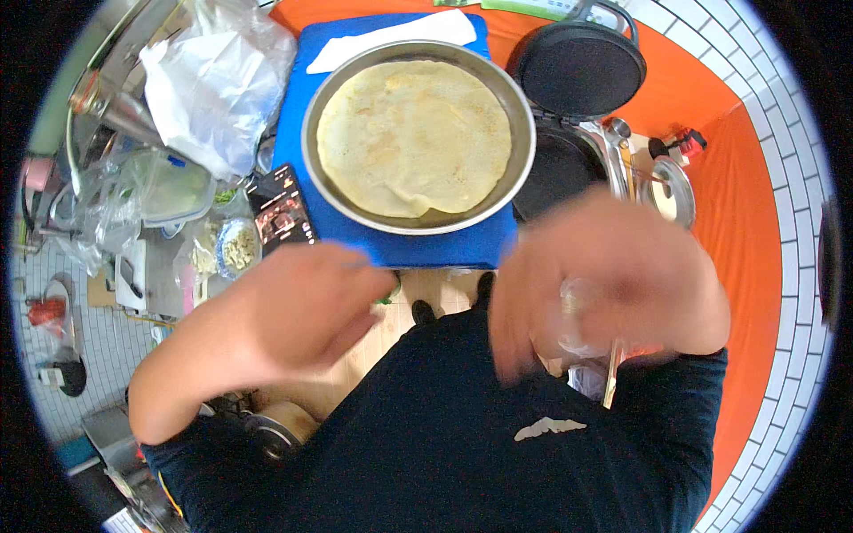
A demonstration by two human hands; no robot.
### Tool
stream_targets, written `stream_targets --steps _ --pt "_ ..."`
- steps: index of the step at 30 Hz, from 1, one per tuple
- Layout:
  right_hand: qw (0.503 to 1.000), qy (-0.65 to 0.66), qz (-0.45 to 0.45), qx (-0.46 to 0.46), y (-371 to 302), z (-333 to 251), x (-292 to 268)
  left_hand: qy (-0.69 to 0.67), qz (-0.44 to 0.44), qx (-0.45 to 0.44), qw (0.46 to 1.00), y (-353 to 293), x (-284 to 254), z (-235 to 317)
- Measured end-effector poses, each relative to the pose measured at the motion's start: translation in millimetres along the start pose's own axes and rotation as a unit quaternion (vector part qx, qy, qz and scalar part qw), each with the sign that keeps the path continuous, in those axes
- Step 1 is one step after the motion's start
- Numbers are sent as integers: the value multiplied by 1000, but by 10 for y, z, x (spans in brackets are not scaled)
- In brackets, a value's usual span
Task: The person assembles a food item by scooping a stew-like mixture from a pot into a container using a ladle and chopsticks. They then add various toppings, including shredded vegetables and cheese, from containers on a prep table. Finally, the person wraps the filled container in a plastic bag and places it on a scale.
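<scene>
A thin, pale yellow round pancake (pixel 413 133) lies in a wide metal pan (pixel 310 147), with one small fold near its front edge. The pan rests on a blue surface (pixel 355 250). My left hand (pixel 324 298) is raised in front of the blue surface's near left corner, its fingers bent but smeared by motion. Up close and strongly blurred, my right hand (pixel 577 266) is to the right of the pan, bent in toward my chest. A pale, shiny shape shows beside it, too blurred to name. Neither hand touches the pan.
At right stands an opened black round griddle (pixel 582 71) on an orange cloth (pixel 711 195), near a metal bowl (pixel 682 191). A phone (pixel 281 204) leans left of the pan. Plastic bags (pixel 213 98) and a bowl of chopped food (pixel 238 247) sit at left. White folded paper (pixel 391 40) lies behind.
</scene>
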State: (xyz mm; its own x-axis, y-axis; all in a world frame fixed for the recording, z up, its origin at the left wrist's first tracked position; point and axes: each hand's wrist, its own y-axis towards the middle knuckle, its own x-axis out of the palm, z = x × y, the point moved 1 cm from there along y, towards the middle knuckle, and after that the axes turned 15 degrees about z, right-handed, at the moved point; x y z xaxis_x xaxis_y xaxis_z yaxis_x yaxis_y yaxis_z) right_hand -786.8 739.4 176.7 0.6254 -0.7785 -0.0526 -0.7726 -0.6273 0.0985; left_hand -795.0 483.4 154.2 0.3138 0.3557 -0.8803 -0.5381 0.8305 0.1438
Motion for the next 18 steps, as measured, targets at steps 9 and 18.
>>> stream_targets --steps 9,18 --pt "857 -499 39 -126 551 1051 -86 55 91 -101 989 639 67 -815" --pt "864 -492 13 -106 601 1081 -160 93 54 -97 989 771 387 -737"
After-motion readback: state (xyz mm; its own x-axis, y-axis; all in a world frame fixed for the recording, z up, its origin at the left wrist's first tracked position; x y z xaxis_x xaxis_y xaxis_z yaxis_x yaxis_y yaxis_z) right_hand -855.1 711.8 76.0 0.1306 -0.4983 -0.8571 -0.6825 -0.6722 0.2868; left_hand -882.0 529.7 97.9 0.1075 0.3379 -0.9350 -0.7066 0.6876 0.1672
